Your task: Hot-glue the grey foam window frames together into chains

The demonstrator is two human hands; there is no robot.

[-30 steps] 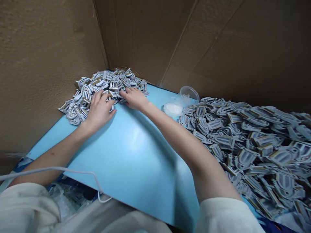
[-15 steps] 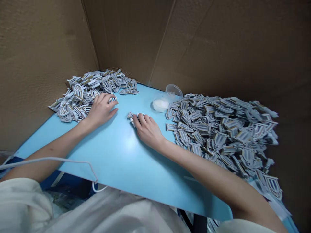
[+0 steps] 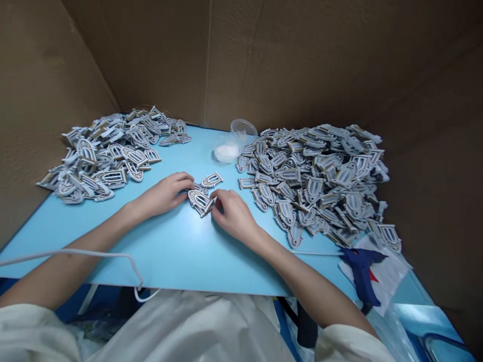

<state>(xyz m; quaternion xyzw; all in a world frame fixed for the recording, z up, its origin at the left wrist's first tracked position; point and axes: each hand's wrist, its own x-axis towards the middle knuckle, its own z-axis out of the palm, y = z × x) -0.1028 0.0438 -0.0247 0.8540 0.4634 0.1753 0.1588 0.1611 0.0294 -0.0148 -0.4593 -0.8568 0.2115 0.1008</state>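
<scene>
Over the middle of the blue table, both of my hands meet at a few small flat arch-shaped ornaments, white-grey with brown patterned fronts. My left hand (image 3: 166, 195) curls its fingers and thumb at the left edge of the pieces. With thumb and index finger, my right hand (image 3: 234, 215) pinches the right corner of the front arch-shaped ornament (image 3: 199, 201). Behind it, another arch-shaped ornament (image 3: 212, 180) lies face up. A further piece between them is partly covered by the front one and my left fingers.
A heap of ornaments (image 3: 109, 151) lies at the left, and a larger heap (image 3: 313, 176) fills the right. Between them stand a clear cup (image 3: 243, 129) and a white lump (image 3: 226, 152). A blue glue gun (image 3: 360, 276) rests at right. A white cable (image 3: 75, 251) crosses the left forearm.
My left hand has come away from the left heap toward the middle. Ornaments now lie between both hands, nearer me. The view has turned right, bringing the glue gun into sight.
</scene>
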